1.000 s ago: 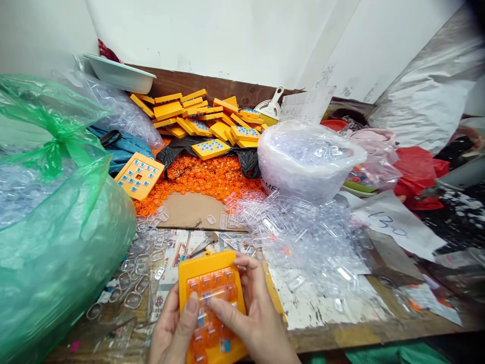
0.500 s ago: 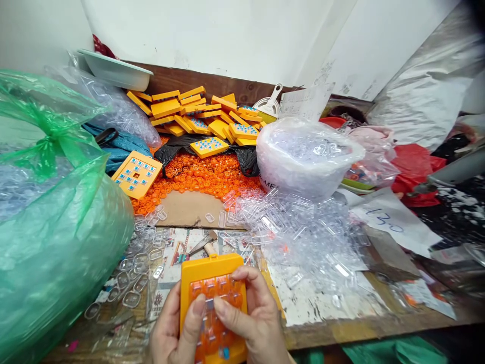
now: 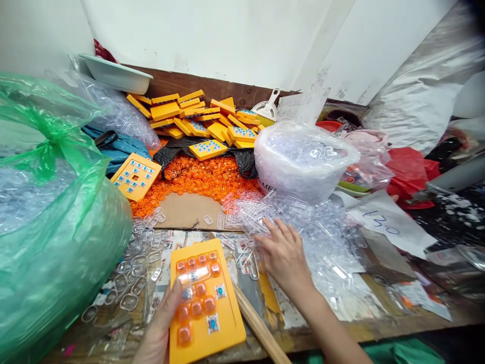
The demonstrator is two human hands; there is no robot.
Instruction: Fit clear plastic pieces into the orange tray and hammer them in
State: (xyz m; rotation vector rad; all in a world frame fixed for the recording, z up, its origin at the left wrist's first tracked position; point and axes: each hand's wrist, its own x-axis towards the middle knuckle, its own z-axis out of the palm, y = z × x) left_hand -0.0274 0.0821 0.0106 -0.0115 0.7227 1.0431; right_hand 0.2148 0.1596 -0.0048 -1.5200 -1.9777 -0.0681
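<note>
My left hand point(image 3: 157, 331) is cut off by the bottom edge. Fingertips of my right hand point(image 3: 282, 253) blur into the clear caps point(image 3: 303, 222); contact unclear.

Left hand point(image 3: 159, 328) grips yellow panel point(image 3: 204, 303); right hand point(image 3: 282, 253) on clear caps point(image 3: 303, 227).

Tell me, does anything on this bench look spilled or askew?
Yes. Clear plastic pieces lie spilled in a loose heap in front of the white tub, where the right hand reaches. Orange caps are strewn over black plastic, and the yellow panels at the back are piled crookedly. The left hand holds a yellow panel.
</note>
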